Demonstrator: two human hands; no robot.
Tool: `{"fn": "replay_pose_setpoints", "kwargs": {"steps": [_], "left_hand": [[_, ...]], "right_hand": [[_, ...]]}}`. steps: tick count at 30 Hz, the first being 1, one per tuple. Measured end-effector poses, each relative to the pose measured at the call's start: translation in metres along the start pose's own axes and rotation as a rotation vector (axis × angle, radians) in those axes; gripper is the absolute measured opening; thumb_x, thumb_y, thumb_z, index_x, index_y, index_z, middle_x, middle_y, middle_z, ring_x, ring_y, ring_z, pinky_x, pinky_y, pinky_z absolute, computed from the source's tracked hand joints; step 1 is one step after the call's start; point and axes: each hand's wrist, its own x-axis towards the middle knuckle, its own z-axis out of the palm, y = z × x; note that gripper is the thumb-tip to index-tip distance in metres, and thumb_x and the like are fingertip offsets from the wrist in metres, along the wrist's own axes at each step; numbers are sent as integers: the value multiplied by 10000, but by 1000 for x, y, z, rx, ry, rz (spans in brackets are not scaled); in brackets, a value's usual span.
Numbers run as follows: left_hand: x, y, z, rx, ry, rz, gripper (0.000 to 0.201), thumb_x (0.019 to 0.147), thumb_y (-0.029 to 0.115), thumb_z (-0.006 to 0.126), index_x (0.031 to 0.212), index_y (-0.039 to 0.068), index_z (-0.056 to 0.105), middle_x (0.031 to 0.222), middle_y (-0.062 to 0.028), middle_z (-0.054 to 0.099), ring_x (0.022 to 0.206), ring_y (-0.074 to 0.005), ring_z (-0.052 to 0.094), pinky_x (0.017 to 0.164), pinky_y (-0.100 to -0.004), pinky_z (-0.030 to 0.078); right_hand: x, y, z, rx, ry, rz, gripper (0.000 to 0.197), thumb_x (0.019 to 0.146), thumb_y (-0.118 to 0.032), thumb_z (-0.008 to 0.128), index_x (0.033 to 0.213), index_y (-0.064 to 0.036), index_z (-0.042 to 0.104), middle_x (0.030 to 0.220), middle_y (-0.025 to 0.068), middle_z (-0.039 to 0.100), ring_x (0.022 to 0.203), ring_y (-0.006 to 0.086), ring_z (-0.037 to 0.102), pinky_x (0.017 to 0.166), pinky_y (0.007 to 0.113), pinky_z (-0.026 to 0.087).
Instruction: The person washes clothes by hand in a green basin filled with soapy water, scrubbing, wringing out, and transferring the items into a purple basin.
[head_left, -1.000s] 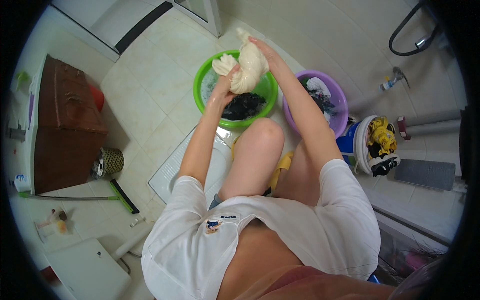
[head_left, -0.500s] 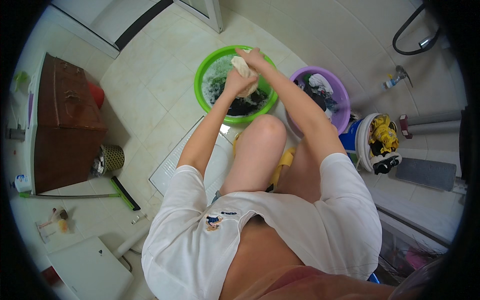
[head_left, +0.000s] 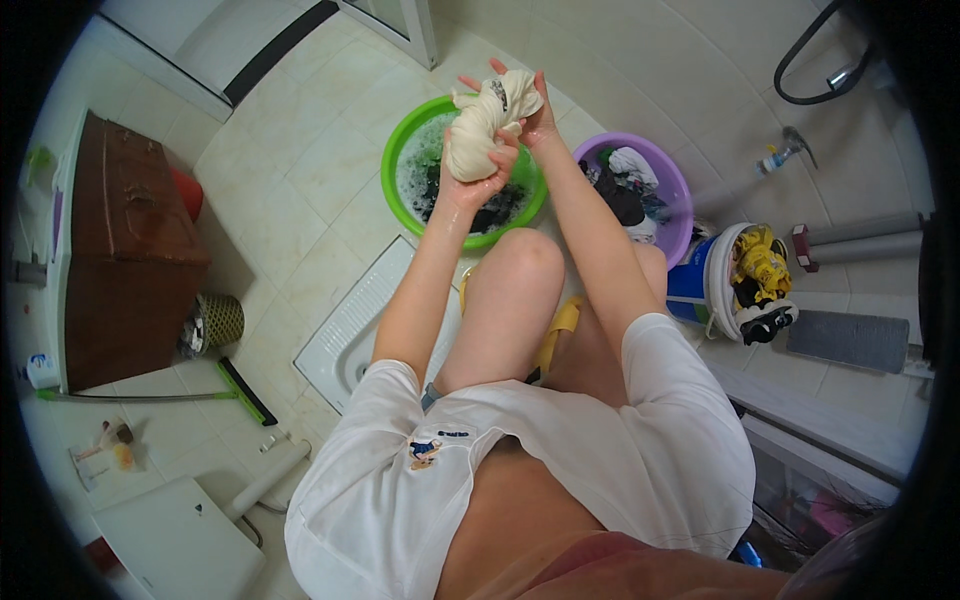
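A wet cream garment (head_left: 480,130) with a small dark print is twisted into a thick roll and held up over the green basin (head_left: 390,175); its exact kind does not show. My left hand (head_left: 484,182) is closed round the nearer end of the roll. At the far end, my right hand (head_left: 537,122) cradles the cloth between thumb and palm, with some fingertips stretched out beyond it. Below, foamy water in the basin surrounds dark clothes (head_left: 492,214).
On the right stand a purple basin (head_left: 680,205) of mixed laundry and a blue-and-white bucket (head_left: 695,285) with yellow cloth and a shoe on top. A squat toilet (head_left: 335,345) lies in the floor before me. Leftward are a brown cabinet (head_left: 130,260) and a green-handled squeegee (head_left: 245,390).
The garment has come up higher and nearer to me, and more of it shows as a twisted roll. My right hand has turned from above it to palm up beneath its far end.
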Motion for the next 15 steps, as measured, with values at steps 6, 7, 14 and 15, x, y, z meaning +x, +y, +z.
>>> {"fn": "replay_pose_setpoints", "kwargs": {"steps": [6,7,14,15], "left_hand": [[-7,7,-9,241,170,318,363,765,333,548,1008,68,498,834,-82,499,692,-155,468,506,-236,406],[-13,19,-8,374,222,366,352,784,368,519,998,89,503,822,-71,516,668,-157,480,471,-235,402],[-11,59,32,1486,666,755,435,765,459,545,902,47,569,723,-83,603,564,-205,580,441,-344,450],[-6,57,34,1745,800,894,448,750,426,575,883,-1,591,716,-113,616,575,-233,597,477,-369,465]], "right_hand": [[10,-29,-2,-17,-74,-70,284,799,-325,545,863,-49,573,926,175,583,982,301,516,851,424,428],[11,-27,4,-177,32,-70,252,800,-282,544,857,-37,565,867,159,589,912,281,544,815,401,451],[5,4,1,-663,607,-149,224,772,-169,535,886,24,542,775,114,594,710,205,581,656,322,474],[5,6,-10,-754,684,-140,245,756,-173,529,874,40,553,773,119,601,706,201,579,639,328,467]]}}
